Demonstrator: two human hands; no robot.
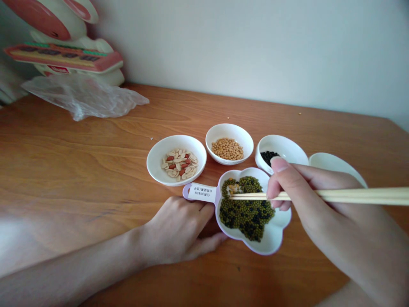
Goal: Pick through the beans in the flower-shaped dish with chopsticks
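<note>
Head view: right hand (322, 219) clamped on chopsticks (249, 196), tips in a lilac-rimmed, flower-shaped dish (275, 243) of mostly green beans (246, 215). Left hand (182, 230) touches the dish, grip impossible to tell. Wooden table (89, 170), pale wall (223, 51) behind; plastic bag (96, 100) near far left corner. Between dish and far edge, white bowls (156, 166) hold peanuts (179, 164), yellow beans (227, 149), black beans (269, 157).

Both hands are bare. The left hand (180, 232) is slim, with softly rounded knuckles (179, 205) and a tapering thumb (209, 244); its narrow wrist (139, 244) widens into a smooth, slender forearm (79, 268), uncovered as far as the edge of view. The right hand (332, 209) has a fleshy thumb base (315, 209) and a short, rounded thumbnail (280, 163); its fingers (319, 175) are partly hidden.
</note>
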